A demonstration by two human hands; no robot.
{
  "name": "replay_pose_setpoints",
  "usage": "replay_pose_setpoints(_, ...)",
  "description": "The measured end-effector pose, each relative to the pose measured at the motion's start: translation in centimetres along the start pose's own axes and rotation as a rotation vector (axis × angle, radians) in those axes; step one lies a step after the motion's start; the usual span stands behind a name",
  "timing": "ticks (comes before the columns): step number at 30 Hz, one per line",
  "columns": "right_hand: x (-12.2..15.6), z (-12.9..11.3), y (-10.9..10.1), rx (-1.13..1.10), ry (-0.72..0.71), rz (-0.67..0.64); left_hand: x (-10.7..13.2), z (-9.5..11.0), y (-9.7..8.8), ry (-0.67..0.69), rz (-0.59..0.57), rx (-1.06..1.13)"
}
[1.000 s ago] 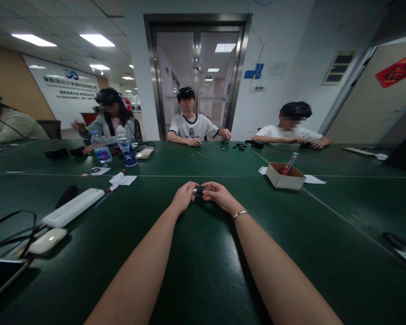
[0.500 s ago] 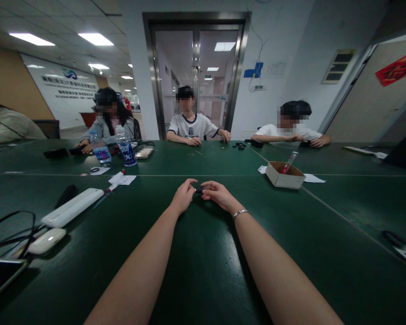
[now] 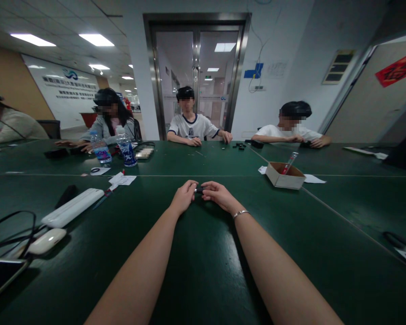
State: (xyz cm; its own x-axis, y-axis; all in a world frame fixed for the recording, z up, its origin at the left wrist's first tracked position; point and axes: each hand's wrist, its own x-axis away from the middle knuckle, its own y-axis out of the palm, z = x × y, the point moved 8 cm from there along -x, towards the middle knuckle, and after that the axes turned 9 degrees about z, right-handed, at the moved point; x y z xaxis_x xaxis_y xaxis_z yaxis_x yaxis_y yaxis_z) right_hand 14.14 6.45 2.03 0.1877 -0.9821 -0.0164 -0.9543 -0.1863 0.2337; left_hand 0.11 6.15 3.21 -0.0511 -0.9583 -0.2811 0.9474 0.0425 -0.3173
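Observation:
A small black object (image 3: 199, 190) with a shiny, silvery end sits between my hands, just above or on the green table (image 3: 203, 253); I cannot tell which. The silvery end meets the fingertips of my left hand (image 3: 184, 197), which are closed on it. From the other side, my right hand (image 3: 219, 196) pinches the black end between thumb and fingers. A silver bracelet (image 3: 241, 213) circles my right wrist. Fingers partly cover the object, so its exact kind is unclear.
To the right stands an open cardboard box (image 3: 284, 180) holding a clear tube (image 3: 290, 163). A white power bank (image 3: 73, 207), a white rounded case (image 3: 47, 240) and a phone (image 3: 3, 277) lie left. Two bottles (image 3: 126, 149) stand farther back. Several people sit across the table.
My left fingers have curled down closer to the small black object. My right hand has hardly moved. Across the table at left, a person's hand has shifted outward over the dark boxes.

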Motion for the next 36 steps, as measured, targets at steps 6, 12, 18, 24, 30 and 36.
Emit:
replay_pose_setpoints(6, 0.11, -0.16, 0.18, -0.015, 0.006, -0.003, 0.03, 0.28, -0.08, 0.043, 0.013, 0.012)
replay_pose_setpoints(12, 0.29, -0.35, 0.22, -0.011, 0.003, 0.004, 0.22, 0.61, -0.06, 0.042, 0.0, -0.028)
replay_pose_setpoints(18, 0.2, -0.28, 0.18, -0.016, 0.004, 0.015, 0.18, 0.52, 0.02, 0.027, -0.007, -0.031)
replay_pose_setpoints(24, 0.35, -0.36, 0.29, -0.021, 0.012, 0.002, 0.04, 0.63, -0.23, 0.053, 0.03, -0.017)
replay_pose_setpoints(30, 0.28, -0.37, 0.17, -0.036, 0.009, 0.005, -0.21, -0.08, 0.12, -0.01, -0.004, 0.057)
replay_pose_setpoints(36, 0.21, -0.33, 0.15, -0.023, 0.002, -0.002, -0.12, -0.03, 0.07, -0.049, -0.001, 0.063)
